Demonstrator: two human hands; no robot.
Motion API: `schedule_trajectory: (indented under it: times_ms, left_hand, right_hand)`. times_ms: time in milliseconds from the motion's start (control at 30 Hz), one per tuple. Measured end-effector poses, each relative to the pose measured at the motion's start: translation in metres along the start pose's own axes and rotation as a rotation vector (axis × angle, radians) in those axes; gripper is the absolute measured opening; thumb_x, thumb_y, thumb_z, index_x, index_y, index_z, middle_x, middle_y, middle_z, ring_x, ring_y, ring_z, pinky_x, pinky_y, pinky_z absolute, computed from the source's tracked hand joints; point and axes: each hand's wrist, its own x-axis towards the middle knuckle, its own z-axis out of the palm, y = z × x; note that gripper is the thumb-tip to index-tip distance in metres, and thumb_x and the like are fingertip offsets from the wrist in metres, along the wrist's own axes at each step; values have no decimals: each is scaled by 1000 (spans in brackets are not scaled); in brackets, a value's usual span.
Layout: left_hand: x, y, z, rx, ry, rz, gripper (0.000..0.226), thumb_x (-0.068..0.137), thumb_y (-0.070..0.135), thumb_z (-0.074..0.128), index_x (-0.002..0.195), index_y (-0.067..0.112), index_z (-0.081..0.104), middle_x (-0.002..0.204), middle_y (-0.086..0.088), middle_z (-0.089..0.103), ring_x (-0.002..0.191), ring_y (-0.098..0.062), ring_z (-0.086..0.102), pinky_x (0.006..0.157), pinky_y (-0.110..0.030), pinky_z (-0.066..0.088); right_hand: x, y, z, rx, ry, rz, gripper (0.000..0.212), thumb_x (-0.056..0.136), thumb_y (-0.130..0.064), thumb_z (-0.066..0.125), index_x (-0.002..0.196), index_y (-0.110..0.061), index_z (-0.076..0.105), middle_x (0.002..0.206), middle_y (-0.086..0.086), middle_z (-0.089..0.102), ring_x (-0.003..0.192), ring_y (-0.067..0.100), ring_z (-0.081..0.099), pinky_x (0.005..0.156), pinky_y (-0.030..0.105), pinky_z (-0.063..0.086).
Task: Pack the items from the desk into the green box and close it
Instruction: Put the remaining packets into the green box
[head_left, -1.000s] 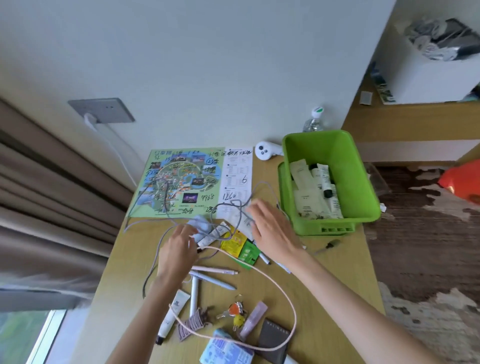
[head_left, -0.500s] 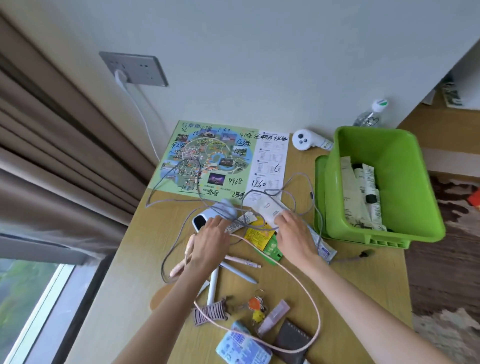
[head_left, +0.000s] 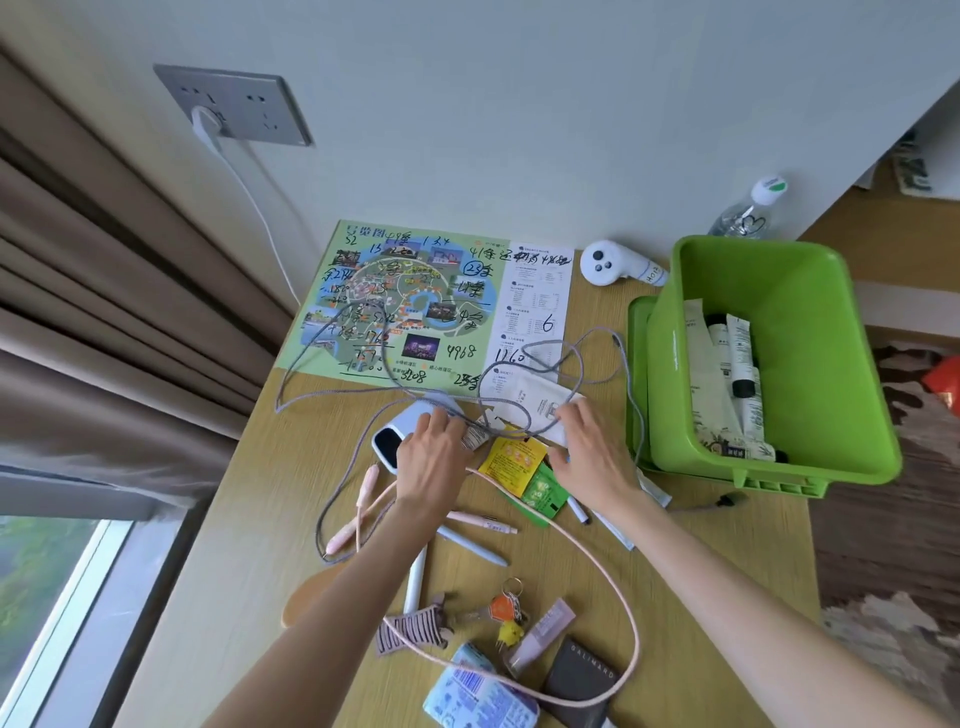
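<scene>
green box gains nothing yet; left hand has slid flat onto the charger, right hand flat onto the sachet, likely next in.

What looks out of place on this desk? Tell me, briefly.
The green box sits askew on what looks like its lid, jutting past the desk's right edge. A grey cable sprawls in tangled loops over the map and white pouch.

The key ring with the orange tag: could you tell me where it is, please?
In the head view the key ring lies bottom centre, between the striped hair claw at its left and the lilac tube.
</scene>
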Motion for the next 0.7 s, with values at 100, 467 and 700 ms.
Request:
schedule_trajectory:
  times_ms: [100, 467, 700]
  left_hand:
    - [4, 0, -2, 38, -19, 4, 28, 88, 36, 63, 107, 16, 60, 108, 0, 55, 99, -20, 50, 59, -28, 35]
    - [9, -3, -5, 57, -92, 100, 38, 88, 40, 61, 110, 9, 56, 115, -4, 45, 104, -21, 48, 65, -30, 45]
    - [15, -8, -24, 155, -277, 52, 32, 95, 33, 42, 110, 7, 54, 108, -12, 64, 95, -32, 64, 63, -32, 36]
  right_hand:
    - [9, -3, 3, -19, -14, 15, 52, 86, -30, 68, 125, -9, 42, 121, 7, 47, 109, 22, 49, 86, 29, 43]
    - [29, -11, 0, -112, 7, 25, 52, 86, -16, 67, 127, -9, 36, 102, 11, 58, 86, 23, 50, 77, 30, 41]
    - [18, -8, -16, -158, 14, -89, 76, 81, 14, 50, 148, -6, 20, 73, 4, 54, 61, 20, 48, 66, 30, 43]
